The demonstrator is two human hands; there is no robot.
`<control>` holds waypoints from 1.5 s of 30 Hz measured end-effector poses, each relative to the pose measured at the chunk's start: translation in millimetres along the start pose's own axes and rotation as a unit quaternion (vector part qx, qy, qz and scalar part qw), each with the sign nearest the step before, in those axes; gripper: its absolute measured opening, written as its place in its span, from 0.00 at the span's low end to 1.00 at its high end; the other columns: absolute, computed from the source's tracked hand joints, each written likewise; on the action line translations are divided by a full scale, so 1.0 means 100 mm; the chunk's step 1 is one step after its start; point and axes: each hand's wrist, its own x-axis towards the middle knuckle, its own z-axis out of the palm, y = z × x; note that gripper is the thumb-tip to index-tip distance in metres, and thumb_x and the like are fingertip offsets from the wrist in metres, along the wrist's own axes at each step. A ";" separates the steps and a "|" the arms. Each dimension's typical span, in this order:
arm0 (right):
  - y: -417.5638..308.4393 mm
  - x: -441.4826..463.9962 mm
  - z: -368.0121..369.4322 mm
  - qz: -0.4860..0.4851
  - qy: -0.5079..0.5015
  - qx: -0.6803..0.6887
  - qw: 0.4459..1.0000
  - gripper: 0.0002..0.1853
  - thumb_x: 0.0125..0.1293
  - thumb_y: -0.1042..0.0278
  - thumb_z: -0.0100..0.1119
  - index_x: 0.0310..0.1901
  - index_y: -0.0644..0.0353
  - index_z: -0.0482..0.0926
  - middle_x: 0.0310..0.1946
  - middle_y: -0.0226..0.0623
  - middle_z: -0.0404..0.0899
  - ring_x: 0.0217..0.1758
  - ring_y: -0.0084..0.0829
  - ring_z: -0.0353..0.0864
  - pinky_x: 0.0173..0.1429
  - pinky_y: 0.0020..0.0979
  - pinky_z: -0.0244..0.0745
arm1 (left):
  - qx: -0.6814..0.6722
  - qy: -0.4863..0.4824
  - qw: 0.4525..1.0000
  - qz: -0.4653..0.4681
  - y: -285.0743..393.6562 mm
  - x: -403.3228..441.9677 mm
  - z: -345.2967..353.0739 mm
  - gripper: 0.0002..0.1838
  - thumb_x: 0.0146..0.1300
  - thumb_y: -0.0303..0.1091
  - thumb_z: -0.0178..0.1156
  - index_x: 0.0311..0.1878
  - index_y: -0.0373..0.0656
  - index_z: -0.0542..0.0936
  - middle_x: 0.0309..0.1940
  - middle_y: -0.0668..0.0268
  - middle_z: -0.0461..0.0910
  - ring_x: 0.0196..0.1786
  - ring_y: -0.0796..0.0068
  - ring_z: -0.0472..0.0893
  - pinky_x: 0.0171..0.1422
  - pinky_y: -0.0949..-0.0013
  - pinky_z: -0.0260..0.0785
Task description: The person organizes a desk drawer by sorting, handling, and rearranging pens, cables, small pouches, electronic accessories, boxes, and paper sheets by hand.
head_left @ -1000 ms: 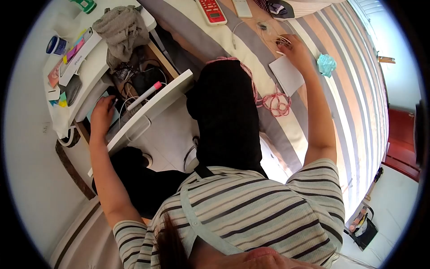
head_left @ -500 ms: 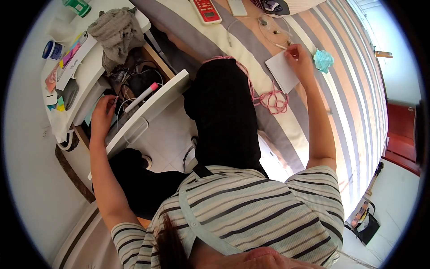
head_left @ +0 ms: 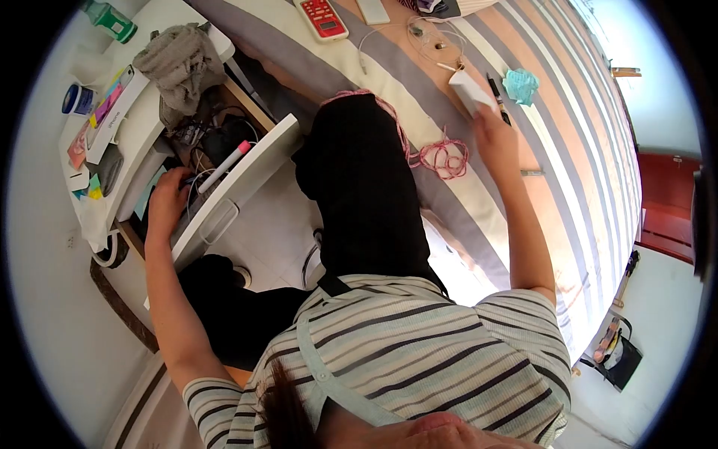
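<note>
My left hand (head_left: 169, 196) reaches down into the open drawer (head_left: 238, 191), its fingertips out of sight among the cables. Close by stands a white stick with a pink end (head_left: 224, 166), leaning on the drawer front. Over the bed, my right hand (head_left: 496, 139) is closed on a white flat rectangular piece (head_left: 470, 91), tilted up off the cover. Just beside it lie a black pen (head_left: 497, 99) and a crumpled light-blue wad (head_left: 520, 87). A clear thin cable (head_left: 441, 46) is coiled beyond it, and a pink-and-white cord (head_left: 443, 159) lies in loops nearer my leg.
A grey cloth (head_left: 179, 63) hangs over the drawer's far end. The white desk (head_left: 153, 105) holds an iPhone box (head_left: 112, 123), a blue-lidded jar (head_left: 78, 99) and a green bottle (head_left: 110, 21). A red calculator-like device (head_left: 323, 20) lies at the bed's far edge.
My right hand has lifted and tilted the white flat piece, which lay on the cover before. A black pen now shows beside it. My left hand has gone deeper into the drawer.
</note>
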 end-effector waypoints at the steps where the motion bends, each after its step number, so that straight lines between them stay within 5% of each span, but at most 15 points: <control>1: 0.07 -0.03 -0.07 0.031 0.048 0.052 0.997 0.16 0.67 0.62 0.55 0.52 0.61 0.76 0.38 0.51 0.80 0.42 0.39 0.81 0.45 0.36 0.73 | 0.000 0.001 1.000 0.000 0.01 -0.01 -0.01 0.19 0.53 0.20 0.60 0.50 0.42 0.75 0.44 0.56 0.78 0.49 0.54 0.77 0.52 0.60 0.70; 3: 0.06 -0.07 -0.23 0.061 0.096 0.100 0.988 0.16 0.69 0.61 0.54 0.51 0.62 0.76 0.37 0.46 0.81 0.41 0.34 0.81 0.43 0.32 0.72 | -0.022 0.008 1.000 -0.009 0.05 -0.03 -0.03 0.19 0.55 0.22 0.60 0.52 0.43 0.75 0.48 0.55 0.77 0.52 0.54 0.76 0.54 0.60 0.69; 5: -0.08 -0.06 -0.44 0.062 0.169 0.359 0.916 0.17 0.69 0.63 0.54 0.54 0.65 0.75 0.41 0.37 0.82 0.43 0.29 0.80 0.49 0.30 0.72 | -0.017 0.033 0.999 -0.007 0.02 -0.03 -0.01 0.19 0.57 0.24 0.60 0.53 0.43 0.74 0.50 0.55 0.76 0.53 0.53 0.75 0.56 0.60 0.68; 12: -0.33 -0.05 -0.55 0.136 0.092 0.580 0.798 0.18 0.68 0.62 0.57 0.53 0.66 0.76 0.44 0.31 0.80 0.44 0.19 0.77 0.49 0.23 0.72 | -0.055 0.102 0.993 -0.007 -0.05 -0.13 -0.05 0.19 0.60 0.30 0.60 0.56 0.45 0.74 0.53 0.56 0.76 0.58 0.55 0.74 0.61 0.62 0.65; 16: -0.85 -0.01 -0.47 0.115 0.051 0.601 0.789 0.17 0.68 0.62 0.58 0.52 0.65 0.77 0.41 0.30 0.81 0.43 0.19 0.78 0.47 0.22 0.72 | -0.032 0.240 0.967 0.075 0.71 -0.17 -0.36 0.25 0.59 0.34 0.64 0.60 0.44 0.72 0.57 0.58 0.74 0.62 0.57 0.71 0.65 0.61 0.62; 21: -1.86 -0.02 -0.14 -0.065 -0.126 0.552 0.822 0.13 0.64 0.61 0.62 0.41 0.64 0.80 0.32 0.25 0.80 0.34 0.15 0.74 0.40 0.21 0.70 | -0.142 0.182 0.947 0.225 1.80 -0.28 -0.53 0.52 0.37 0.52 0.75 0.68 0.47 0.64 0.69 0.54 0.56 0.71 0.52 0.57 0.74 0.54 0.49; 24: -2.39 -0.02 0.07 -0.173 -0.187 0.512 0.821 0.13 0.63 0.61 0.64 0.37 0.64 0.79 0.28 0.25 0.78 0.32 0.14 0.72 0.36 0.22 0.69 | -0.216 0.130 0.959 0.130 1.81 -0.34 -0.31 0.54 0.41 0.46 0.73 0.72 0.49 0.55 0.71 0.55 0.55 0.72 0.53 0.57 0.73 0.58 0.52; 30: -2.86 0.18 0.33 -0.108 -0.331 0.658 0.668 0.14 0.66 0.55 0.60 0.37 0.58 0.76 0.25 0.23 0.75 0.27 0.12 0.71 0.30 0.17 0.65 | -0.589 0.049 0.807 0.008 1.31 -0.51 -0.26 0.44 0.55 0.42 0.61 0.74 0.49 0.52 0.67 0.56 0.62 0.66 0.63 0.66 0.68 0.64 0.59; 33: -2.93 0.23 0.40 -0.131 -0.343 0.641 0.674 0.14 0.66 0.55 0.60 0.38 0.58 0.77 0.26 0.22 0.75 0.28 0.12 0.71 0.31 0.17 0.65 | -0.727 0.052 0.682 -0.057 1.24 -0.62 -0.23 0.38 0.59 0.46 0.56 0.71 0.42 0.58 0.63 0.55 0.67 0.62 0.65 0.72 0.63 0.65 0.65; 37: -2.99 0.30 0.44 -0.153 -0.330 0.605 0.708 0.14 0.65 0.56 0.61 0.39 0.59 0.77 0.27 0.23 0.76 0.28 0.13 0.72 0.33 0.17 0.66 | -0.780 0.034 0.615 -0.106 1.07 -0.72 -0.28 0.31 0.63 0.52 0.50 0.61 0.36 0.71 0.53 0.56 0.77 0.52 0.70 0.79 0.55 0.66 0.73; 40: -3.03 0.33 0.49 -0.157 -0.342 0.605 0.702 0.13 0.64 0.58 0.62 0.39 0.60 0.78 0.28 0.24 0.77 0.29 0.13 0.73 0.34 0.17 0.66 | -0.793 0.006 0.606 -0.066 0.89 -0.75 -0.27 0.33 0.64 0.51 0.51 0.66 0.38 0.66 0.56 0.57 0.74 0.55 0.71 0.78 0.57 0.67 0.72; 41: -3.05 0.34 0.52 -0.157 -0.344 0.603 0.703 0.13 0.64 0.58 0.62 0.39 0.60 0.78 0.29 0.25 0.77 0.30 0.13 0.74 0.34 0.17 0.67 | -0.793 0.008 0.605 -0.068 0.88 -0.76 -0.25 0.33 0.64 0.51 0.51 0.66 0.38 0.66 0.56 0.57 0.74 0.55 0.71 0.78 0.57 0.67 0.72; 43: -3.12 0.33 0.59 -0.162 -0.336 0.606 0.702 0.12 0.65 0.60 0.61 0.41 0.60 0.79 0.31 0.27 0.79 0.34 0.15 0.76 0.37 0.18 0.69 | -0.597 0.079 0.799 -0.005 0.97 -0.73 -0.22 0.43 0.59 0.63 0.51 0.71 0.44 0.58 0.64 0.55 0.64 0.65 0.64 0.67 0.66 0.62 0.61; 44: -3.24 0.24 0.67 -0.183 -0.233 0.567 0.769 0.11 0.66 0.61 0.58 0.44 0.59 0.79 0.34 0.27 0.80 0.37 0.18 0.77 0.40 0.21 0.71 | -0.481 0.103 0.870 0.037 1.02 -0.66 -0.21 0.48 0.57 0.69 0.51 0.73 0.47 0.54 0.69 0.55 0.59 0.70 0.60 0.62 0.70 0.60 0.55; 45: -3.25 0.21 0.72 -0.183 -0.228 0.611 0.736 0.14 0.68 0.58 0.55 0.46 0.58 0.78 0.37 0.28 0.79 0.39 0.20 0.77 0.43 0.23 0.72 | -0.466 0.099 0.878 0.051 1.04 -0.62 -0.16 0.50 0.55 0.71 0.51 0.74 0.49 0.53 0.70 0.55 0.56 0.71 0.59 0.58 0.72 0.60 0.50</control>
